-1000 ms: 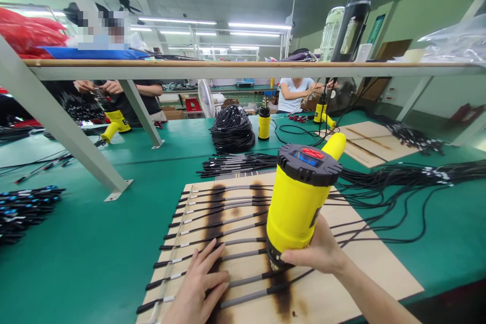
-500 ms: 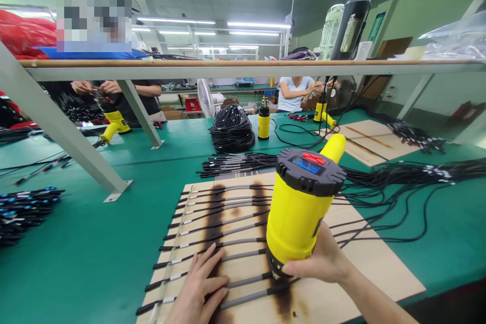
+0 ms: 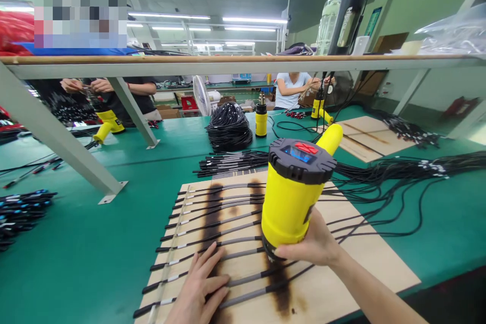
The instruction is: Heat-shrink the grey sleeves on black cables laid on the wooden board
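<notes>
My right hand (image 3: 317, 244) is wrapped round the lower end of a yellow heat gun (image 3: 290, 205), which points nozzle-down at the cables; its black end cap with a small display faces up. Beneath it, a row of black cables (image 3: 248, 277) with grey sleeves lies across a scorched wooden board (image 3: 364, 276). The nozzle tip is mostly hidden behind the gun's body and my hand. With fingers spread, my left hand (image 3: 201, 283) rests flat on the nearer cables, left of the gun. A thin clear strip (image 3: 172, 248) crosses the cable ends on the left.
Behind the board lie a bundle of sleeved cables (image 3: 231, 163) and a black cable coil (image 3: 229, 126). Another heat gun (image 3: 261, 119) stands upright. A shelf (image 3: 212, 67) spans overhead, its leg (image 3: 81, 147) at left. Two people work across the table (image 3: 87, 233).
My right hand has carried the heat gun slightly away from me along the row, uncovering more of the nearest cables. My left hand stays on the cables. The view has shifted a little.
</notes>
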A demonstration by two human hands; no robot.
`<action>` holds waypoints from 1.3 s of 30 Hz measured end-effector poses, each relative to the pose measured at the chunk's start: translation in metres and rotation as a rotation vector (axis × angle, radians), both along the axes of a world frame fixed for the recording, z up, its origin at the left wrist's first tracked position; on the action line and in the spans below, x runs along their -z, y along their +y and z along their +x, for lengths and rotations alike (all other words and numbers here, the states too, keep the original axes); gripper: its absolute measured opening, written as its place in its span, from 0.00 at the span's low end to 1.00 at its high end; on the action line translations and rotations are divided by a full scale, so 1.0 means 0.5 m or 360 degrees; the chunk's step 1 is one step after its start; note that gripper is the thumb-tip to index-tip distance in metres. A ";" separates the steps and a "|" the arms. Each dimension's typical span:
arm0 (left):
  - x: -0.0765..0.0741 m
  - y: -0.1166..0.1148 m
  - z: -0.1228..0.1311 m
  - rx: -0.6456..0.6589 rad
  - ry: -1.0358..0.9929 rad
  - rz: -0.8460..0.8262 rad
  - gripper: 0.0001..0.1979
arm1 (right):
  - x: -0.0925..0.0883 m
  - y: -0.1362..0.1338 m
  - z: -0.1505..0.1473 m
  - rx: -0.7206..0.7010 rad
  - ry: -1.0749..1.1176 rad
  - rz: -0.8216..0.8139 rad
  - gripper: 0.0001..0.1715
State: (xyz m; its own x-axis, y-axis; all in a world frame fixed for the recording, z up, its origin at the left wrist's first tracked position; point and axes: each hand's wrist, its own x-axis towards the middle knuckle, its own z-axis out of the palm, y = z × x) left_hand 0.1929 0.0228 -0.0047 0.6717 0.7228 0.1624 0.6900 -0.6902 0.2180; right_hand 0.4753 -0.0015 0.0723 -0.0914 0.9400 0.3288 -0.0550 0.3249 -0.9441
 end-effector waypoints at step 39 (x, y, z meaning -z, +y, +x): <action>0.022 0.021 -0.031 -0.0005 0.0165 0.0302 0.11 | -0.002 -0.048 0.005 -0.0132 -0.0026 -0.0036 0.26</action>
State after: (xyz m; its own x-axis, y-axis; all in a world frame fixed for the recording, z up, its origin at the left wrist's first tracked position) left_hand 0.1776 0.0331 -0.0156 0.6895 0.6881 0.2260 0.7044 -0.7097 0.0118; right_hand 0.4778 -0.0254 0.0734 -0.1745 0.9361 0.3055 -0.0654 0.2986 -0.9521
